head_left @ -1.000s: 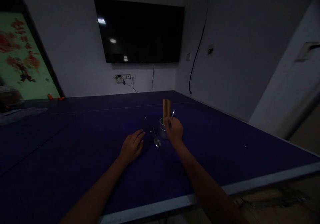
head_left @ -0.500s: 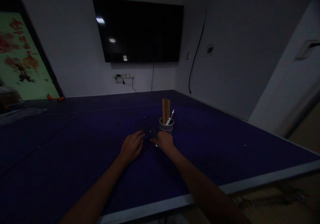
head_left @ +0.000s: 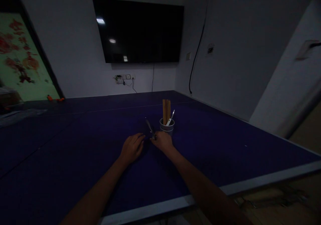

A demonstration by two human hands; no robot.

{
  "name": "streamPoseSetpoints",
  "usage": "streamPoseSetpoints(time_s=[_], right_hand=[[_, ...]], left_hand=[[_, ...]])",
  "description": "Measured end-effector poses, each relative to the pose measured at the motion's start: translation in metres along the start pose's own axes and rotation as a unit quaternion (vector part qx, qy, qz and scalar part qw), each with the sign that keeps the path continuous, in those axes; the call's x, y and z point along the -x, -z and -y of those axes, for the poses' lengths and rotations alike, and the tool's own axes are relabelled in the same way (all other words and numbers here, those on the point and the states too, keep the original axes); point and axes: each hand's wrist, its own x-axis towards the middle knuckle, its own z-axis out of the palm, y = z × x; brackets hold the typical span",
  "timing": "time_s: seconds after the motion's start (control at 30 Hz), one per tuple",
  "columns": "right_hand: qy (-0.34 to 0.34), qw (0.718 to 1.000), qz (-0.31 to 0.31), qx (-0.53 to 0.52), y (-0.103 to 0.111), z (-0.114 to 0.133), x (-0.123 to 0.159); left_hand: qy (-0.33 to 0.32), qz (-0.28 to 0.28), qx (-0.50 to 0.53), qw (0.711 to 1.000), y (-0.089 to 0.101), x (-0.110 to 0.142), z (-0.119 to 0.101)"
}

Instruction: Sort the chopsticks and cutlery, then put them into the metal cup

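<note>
In the dim head view, my right hand [head_left: 163,141] is closed on a slim, shiny piece of cutlery [head_left: 149,126]. Its long part points away from me and to the left; its kind is too dark to make out. Just behind that hand stands a grey cup [head_left: 167,128], upright. Several wooden chopsticks [head_left: 166,111] and a white-handled utensil [head_left: 169,121] with a shiny upper end stick out of it. My left hand [head_left: 131,148] lies on the dark blue table [head_left: 120,191], fingers stretched out and loosely together, holding nothing, a little left of the cutlery.
A pale edge strip [head_left: 147,211] runs along the table's near side. Crumpled clear plastic [head_left: 20,116] and small orange objects [head_left: 55,98] lie at the far left. On the wall hang a large black television [head_left: 140,30] and a loose black cable [head_left: 198,51].
The cutlery in my right hand has turned, its long part now reaching farther forward and left. The shiny end below the hand no longer shows. My left hand and the cup have stayed put.
</note>
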Motion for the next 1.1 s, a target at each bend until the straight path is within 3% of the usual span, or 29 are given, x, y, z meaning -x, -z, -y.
streamPoseSetpoints(time_s=[0.37,0.6,0.83,0.97,1.1], right_hand=[[0.153,0.987,-0.018,-0.052,0.007,0.007,0.006],[0.164,0.985,-0.015,-0.050,0.007,0.007,0.006],[0.163,0.984,-0.055,-0.037,0.006,0.007,0.008],[0.192,0.968,-0.130,-0.094,0.002,0.004,0.009],[0.169,0.932,-0.248,-0.205,0.005,-0.004,0.010]], left_hand=[[0.017,-0.009,-0.014,1.000,0.002,-0.002,-0.003],[-0.001,-0.012,-0.002,1.000,0.002,-0.002,-0.001],[-0.046,0.031,0.020,0.998,0.005,-0.005,-0.005],[-0.066,0.028,0.022,0.997,0.005,-0.006,-0.006],[-0.063,0.010,0.014,0.998,0.004,-0.004,-0.006]])
